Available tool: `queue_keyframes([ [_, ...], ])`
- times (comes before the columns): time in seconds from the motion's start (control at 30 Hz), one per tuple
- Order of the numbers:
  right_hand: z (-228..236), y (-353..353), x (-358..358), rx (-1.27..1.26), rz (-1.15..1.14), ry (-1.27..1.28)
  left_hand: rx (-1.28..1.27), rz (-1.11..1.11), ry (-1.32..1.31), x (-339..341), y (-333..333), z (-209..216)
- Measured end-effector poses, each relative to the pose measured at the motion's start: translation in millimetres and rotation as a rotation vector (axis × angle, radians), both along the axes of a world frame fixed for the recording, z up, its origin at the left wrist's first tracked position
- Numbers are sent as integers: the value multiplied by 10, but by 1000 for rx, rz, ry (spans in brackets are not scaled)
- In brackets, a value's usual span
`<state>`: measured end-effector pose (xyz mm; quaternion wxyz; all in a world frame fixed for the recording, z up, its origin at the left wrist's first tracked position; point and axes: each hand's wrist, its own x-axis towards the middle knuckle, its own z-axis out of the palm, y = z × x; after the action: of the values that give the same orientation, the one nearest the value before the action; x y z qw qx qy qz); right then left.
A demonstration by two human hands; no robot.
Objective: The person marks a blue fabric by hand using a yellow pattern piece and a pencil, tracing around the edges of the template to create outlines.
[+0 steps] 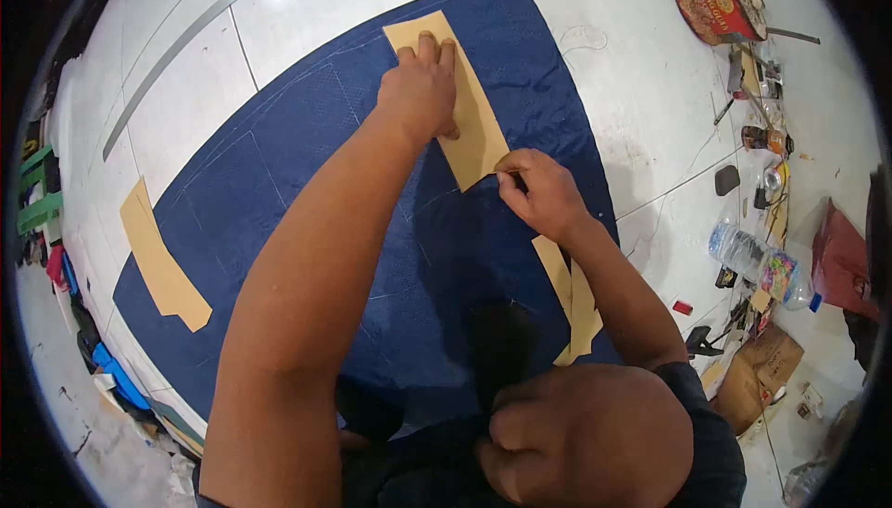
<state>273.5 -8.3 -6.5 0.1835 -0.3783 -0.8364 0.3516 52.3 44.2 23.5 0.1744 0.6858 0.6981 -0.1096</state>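
Observation:
A large piece of dark blue fabric (307, 267), marked with thin pale lines, lies spread on the white tiled floor. On its far part rests a long tan card pattern piece (478, 123), set at a slant. My left hand (418, 90) lies on that piece with fingers stretched, pressing it down. At the near right corner of the piece, my right hand (544, 192) has thumb and forefinger pinched together; whatever is between them is hidden. Close to my right forearm are more tan card pieces (555, 276), partly covered by it. Another tan card piece (160, 257) overlaps the fabric's left edge.
A long metal ruler (186, 39) lies on the tiles at the far left. Along the right stand a red tin (717, 6) and a plastic bottle (762, 265) on its side, among small tools. A brown paper bag (757, 373) sits nearer. Green plastic (39, 192) is at the left rim.

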Motion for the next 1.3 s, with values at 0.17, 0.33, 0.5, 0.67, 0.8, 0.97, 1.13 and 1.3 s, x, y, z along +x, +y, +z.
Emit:
queue_keyframes([
  [0.17, -2, -42, -29, -9, 46, 13, -13, -7, 18, 2, 12, -10],
  [0.33, 39, 32, 66, 2, -47, -52, -6, -10, 10, -1, 5, 1],
  [0.5, 104, 35, 93, -38, -139, -89, -61, -7, 6, -9, 42, 28],
  [0.67, 95, 1, 65, -26, -95, -55, -104, 13, 9, 6, 56, 62],
  [0.8, 97, 39, 132, -115, -194, -121, -32, -10, 2, 4, 20, 41],
  [0.97, 143, 40, 146, -138, -188, -71, -30, -13, 18, 6, 4, 50],
  [1.13, 82, 37, 192, -66, -172, -45, -144, 8, 15, 36, 60, 93],
  [1.3, 17, 30, 183, 37, -123, -6, -144, -10, 28, 15, 68, 88],
])
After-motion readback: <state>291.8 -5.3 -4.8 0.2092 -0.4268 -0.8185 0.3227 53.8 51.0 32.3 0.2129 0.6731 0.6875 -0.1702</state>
